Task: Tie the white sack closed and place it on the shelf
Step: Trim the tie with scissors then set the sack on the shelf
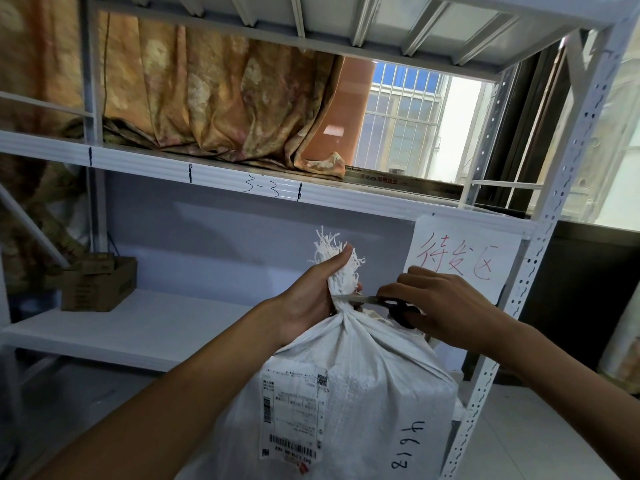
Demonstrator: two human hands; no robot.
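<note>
A white woven sack (353, 386) stands in front of me, with a shipping label on its front and "46138" written on its side. Its neck is gathered into a bunch with frayed threads sticking up. My left hand (311, 296) grips that bunched neck just above the cinched point. My right hand (440, 303) holds black-handled scissors (384, 304), whose blades lie across the neck right under my left hand. The white metal shelf (138, 327) is behind the sack, at about the height of its top.
A cardboard box (98, 284) sits at the left of the lower shelf board. An orange curtain (214, 102) drapes over the upper board marked "3-3". A paper sign (460, 261) with red writing hangs on the right of the shelf frame. A perforated upright (540, 258) stands to the right.
</note>
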